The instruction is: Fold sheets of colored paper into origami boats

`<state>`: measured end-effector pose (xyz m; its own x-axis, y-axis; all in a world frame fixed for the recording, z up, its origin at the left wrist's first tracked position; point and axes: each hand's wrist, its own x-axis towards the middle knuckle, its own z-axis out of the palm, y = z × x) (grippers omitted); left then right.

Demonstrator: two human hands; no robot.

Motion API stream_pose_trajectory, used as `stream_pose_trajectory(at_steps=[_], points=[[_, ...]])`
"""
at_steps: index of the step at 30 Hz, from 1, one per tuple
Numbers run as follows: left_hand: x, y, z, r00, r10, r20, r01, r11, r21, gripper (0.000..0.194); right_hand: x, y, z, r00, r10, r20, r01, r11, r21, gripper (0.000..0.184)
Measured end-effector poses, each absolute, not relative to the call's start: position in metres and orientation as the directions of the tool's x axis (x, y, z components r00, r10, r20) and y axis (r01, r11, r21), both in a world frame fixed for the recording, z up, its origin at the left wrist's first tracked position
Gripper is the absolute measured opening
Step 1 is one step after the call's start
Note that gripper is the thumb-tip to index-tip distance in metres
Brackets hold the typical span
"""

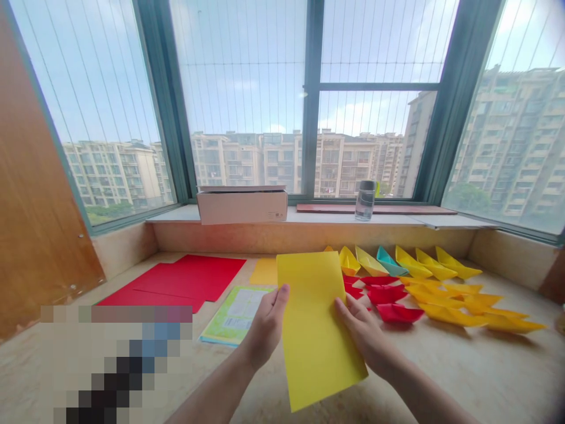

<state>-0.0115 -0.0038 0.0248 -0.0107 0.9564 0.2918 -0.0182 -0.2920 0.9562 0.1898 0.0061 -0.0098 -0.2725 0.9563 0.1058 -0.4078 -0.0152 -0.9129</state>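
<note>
A yellow sheet of paper (315,335) is held up in front of me, above the stone-like counter. My left hand (267,324) grips its left edge, thumb on the near face and fingers behind. On the opposite edge, my right hand (359,330) pinches the paper in the same way. Whether the sheet is folded or single I cannot tell. Behind it on the right lie red paper boats (399,313), orange-yellow paper boats (454,315), a row of yellow paper boats (415,262) and one teal paper boat (391,262).
Red paper sheets (189,280) lie at the left, near a green-and-white packet (238,309) and a yellow-orange sheet (263,271). A white box (242,207) and a clear bottle (365,201) stand on the window ledge (318,218). A pixelated patch hides the lower left.
</note>
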Motion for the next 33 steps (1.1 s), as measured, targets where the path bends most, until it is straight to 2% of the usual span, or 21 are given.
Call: stream_pose_trajectory(at_steps=[5, 12, 18, 22, 29, 33], points=[[-0.010, 0.001, 0.023, 0.142, 0.958, 0.249, -0.094, -0.237, 0.967, 0.051, 0.189, 0.007, -0.013, -0.256, 0.958, 0.126, -0.378, 0.021, -0.926, 0.043], [-0.014, 0.004, 0.019, 0.166, 0.958, 0.233, -0.203, -0.198, 0.959, 0.048, 0.190, 0.010, -0.008, -0.232, 0.952, 0.201, -0.331, 0.117, -0.936, 0.043], [-0.002, -0.003, 0.019, 0.326, 0.923, 0.205, -0.263, -0.120, 0.957, 0.047, 0.201, 0.015, 0.002, -0.098, 0.967, 0.236, -0.435, 0.172, -0.884, 0.042], [0.005, -0.007, 0.016, 0.359, 0.909, 0.212, -0.309, -0.098, 0.946, 0.045, 0.202, 0.016, -0.005, -0.005, 0.975, 0.222, -0.476, 0.193, -0.858, 0.038], [0.003, -0.008, 0.015, 0.315, 0.914, 0.257, -0.222, -0.193, 0.956, 0.041, 0.204, 0.016, -0.001, -0.021, 0.973, 0.228, -0.440, 0.196, -0.876, 0.037], [0.005, -0.010, 0.015, 0.311, 0.918, 0.246, -0.160, -0.205, 0.966, 0.044, 0.206, 0.017, 0.001, 0.051, 0.962, 0.269, -0.383, 0.268, -0.884, 0.039]])
